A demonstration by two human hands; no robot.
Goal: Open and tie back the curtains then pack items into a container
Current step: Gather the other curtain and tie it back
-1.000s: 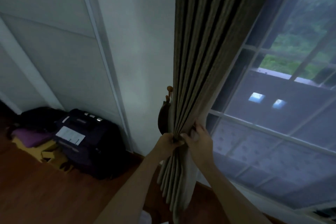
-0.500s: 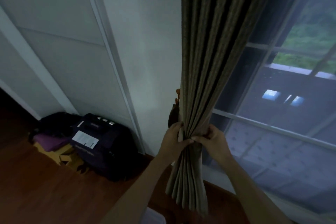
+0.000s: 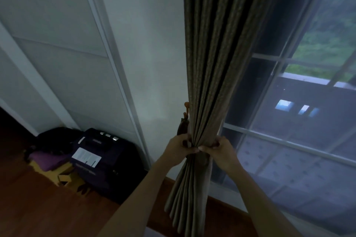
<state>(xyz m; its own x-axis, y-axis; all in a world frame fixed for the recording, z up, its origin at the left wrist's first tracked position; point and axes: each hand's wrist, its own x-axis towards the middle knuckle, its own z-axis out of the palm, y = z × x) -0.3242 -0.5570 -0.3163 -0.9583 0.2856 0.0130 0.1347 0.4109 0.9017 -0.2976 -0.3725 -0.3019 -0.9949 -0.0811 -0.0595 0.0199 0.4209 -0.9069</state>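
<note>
Olive-brown curtain (image 3: 210, 63) sits bunched between my fingers (image 3: 214, 143); left hand (image 3: 178, 148) and right hand (image 3: 221, 151) both grip its pleats. Dark tieback (image 3: 182, 128) hangs just above the left fingers. I'd squeeze tight, then loop it round.

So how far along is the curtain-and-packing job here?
Done: the curtain is drawn off the window glass and bunched at the wall. In hand: left grip and right grip both clutch the gathered folds beside the brown tieback hanging there; it doesn't clearly circle the curtain yet. Left: finishing the tie, then all the packing.
</note>
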